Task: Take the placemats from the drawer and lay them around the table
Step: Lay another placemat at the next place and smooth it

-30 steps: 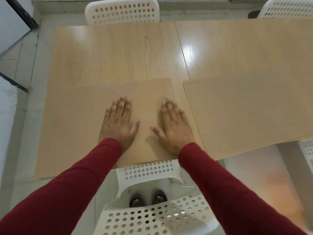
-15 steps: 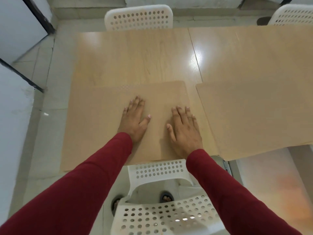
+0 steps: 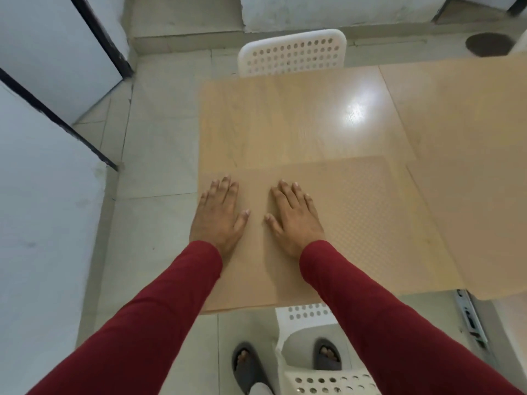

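A tan placemat [image 3: 356,223] with a fine dotted texture lies flat on the near left corner of a light wood worktop [image 3: 285,124]. Its near edge runs along the worktop's near edge, and its left edge sits close to the worktop's left edge.

Both of the person's hands rest palm down on the left part of this placemat. The left hand [image 3: 218,215] lies at the placemat's left edge, its fingers [image 3: 225,186] straight, slightly spread and pointing away from the person, holding nothing. The right hand [image 3: 293,216] lies just beside it toward the placemat's middle, its fingers [image 3: 291,192] also straight and flat on the surface, gripping nothing. The two thumbs point toward each other with a narrow gap between them. Dark red sleeves [image 3: 171,309] cover both arms to the wrists.

A second placemat [image 3: 470,223] of the same tan colour lies to the right of the first, separated by a thin strip of bare worktop, and runs out of view.

A white perforated chair [image 3: 293,52] stands beyond the far edge of the worktop. Another white perforated chair [image 3: 313,380] sits below the near edge of the placemat. The person's feet in dark slippers [image 3: 248,366] stand on the pale tiled floor [image 3: 159,166], one on either side of that chair's backrest.
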